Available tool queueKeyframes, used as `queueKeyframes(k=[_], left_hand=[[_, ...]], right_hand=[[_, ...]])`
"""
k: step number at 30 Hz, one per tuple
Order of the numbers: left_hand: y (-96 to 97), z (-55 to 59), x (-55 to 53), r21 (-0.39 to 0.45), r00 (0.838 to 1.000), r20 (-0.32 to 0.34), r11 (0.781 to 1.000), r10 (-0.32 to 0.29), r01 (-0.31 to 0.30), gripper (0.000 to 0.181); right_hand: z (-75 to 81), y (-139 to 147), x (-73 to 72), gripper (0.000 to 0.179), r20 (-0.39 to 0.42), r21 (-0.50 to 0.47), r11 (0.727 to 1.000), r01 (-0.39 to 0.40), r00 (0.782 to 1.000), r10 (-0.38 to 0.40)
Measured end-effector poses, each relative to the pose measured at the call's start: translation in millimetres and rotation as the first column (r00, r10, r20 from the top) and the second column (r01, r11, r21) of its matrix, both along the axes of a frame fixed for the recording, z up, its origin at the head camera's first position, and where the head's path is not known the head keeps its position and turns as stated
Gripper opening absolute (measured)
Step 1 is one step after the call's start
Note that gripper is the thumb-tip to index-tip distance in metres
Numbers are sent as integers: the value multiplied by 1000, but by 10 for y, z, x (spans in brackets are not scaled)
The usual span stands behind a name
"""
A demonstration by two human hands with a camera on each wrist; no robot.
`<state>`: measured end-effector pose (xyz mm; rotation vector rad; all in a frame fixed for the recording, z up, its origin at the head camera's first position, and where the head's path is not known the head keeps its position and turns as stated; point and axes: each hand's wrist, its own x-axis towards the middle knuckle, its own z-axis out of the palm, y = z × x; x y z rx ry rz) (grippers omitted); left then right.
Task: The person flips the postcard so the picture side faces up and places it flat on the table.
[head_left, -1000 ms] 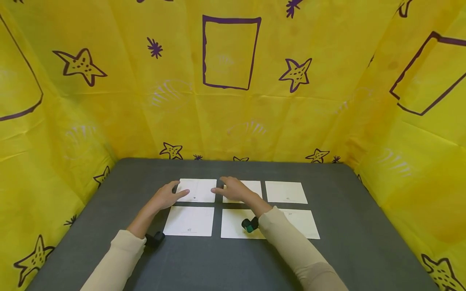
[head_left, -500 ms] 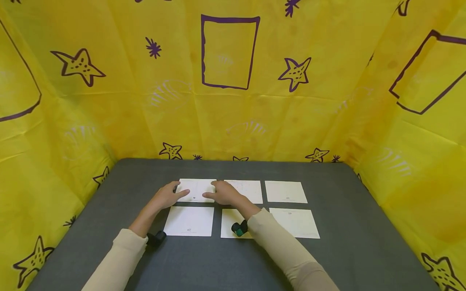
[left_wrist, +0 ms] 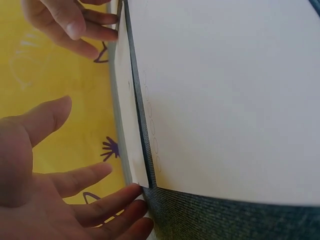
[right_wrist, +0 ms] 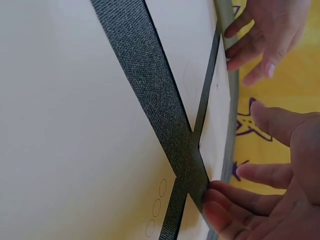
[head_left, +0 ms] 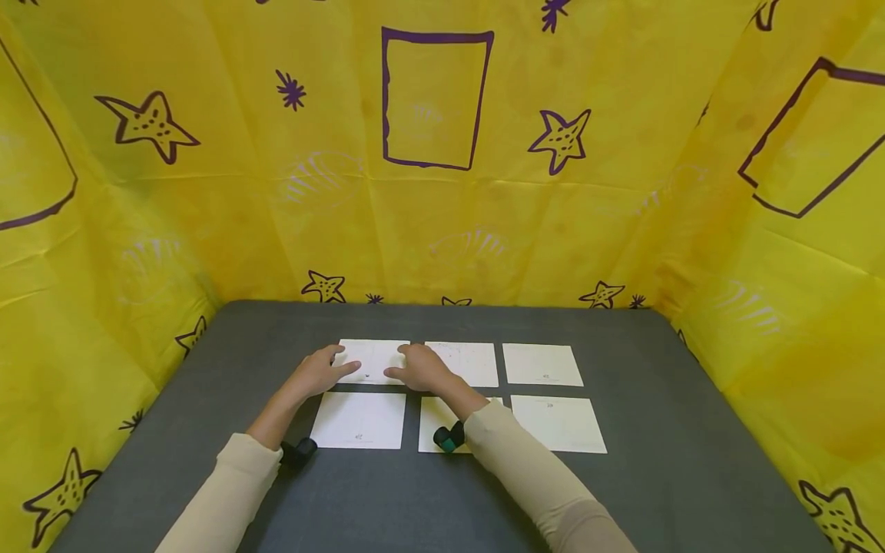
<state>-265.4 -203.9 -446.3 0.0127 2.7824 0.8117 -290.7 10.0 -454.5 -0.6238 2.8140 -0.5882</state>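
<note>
Both my hands are at a white sheet of paper [head_left: 373, 359] in the back left of the table, one at each side. My left hand [head_left: 314, 373] lies at its left edge, thumb spread over the paper and fingers extended. At the right edge is my right hand [head_left: 423, 369], thumb and fingers apart. In the left wrist view, the fingertips of the left hand [left_wrist: 55, 200] reach the sheet's corner. The right wrist view has the right hand [right_wrist: 280, 200] with fingertips low at the sheet's edge. Neither hand grips anything.
More white sheets lie flat in two rows on the dark table [head_left: 387, 499]: back middle [head_left: 470, 365], back right sheet [head_left: 542, 364], front left sheet [head_left: 358, 418], front right sheet [head_left: 563, 426]. My right forearm partly covers the front middle sheet [head_left: 432, 415]. Yellow cloth [head_left: 442, 215] encloses the table.
My right hand has moved left from over the back middle sheet to the right edge of the back left sheet. The left hand has stayed nearly still.
</note>
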Motion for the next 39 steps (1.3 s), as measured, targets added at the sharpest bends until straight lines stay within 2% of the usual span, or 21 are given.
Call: queueKeyframes(k=[6,12,15,19,24,28,39], left_hand=[[-15,0,-4,10,999,-36,1000,11,-11,51],[-65,-43,-6,27,997,-83,1000,6,-4,42],[-89,-58,-9,28,996,-87,1000,14,-11,41],[-116,-86,-15,28,995,-85,999,44,-41,44],[-145,-108,-18,26,988,-141,998,62,-58,47],[-156,-100,-7,38,982,-176,997,75,-69,48],[-182,-134,-2,126,985,-129,987,113,-97,37]], right_hand=[[-14,19,5,51,2,-79,996,38,999,-38],[-47,40,-27,45,-14,-137,990,42,999,-44],[-47,50,-30,43,-29,-174,984,40,999,-46],[-46,63,-15,40,-10,-225,972,63,998,-67],[-87,77,-21,41,1,-280,955,101,994,-105],[-122,97,-36,41,-38,-315,943,102,992,-121],[-160,174,-50,40,-92,-401,913,80,988,-127]])
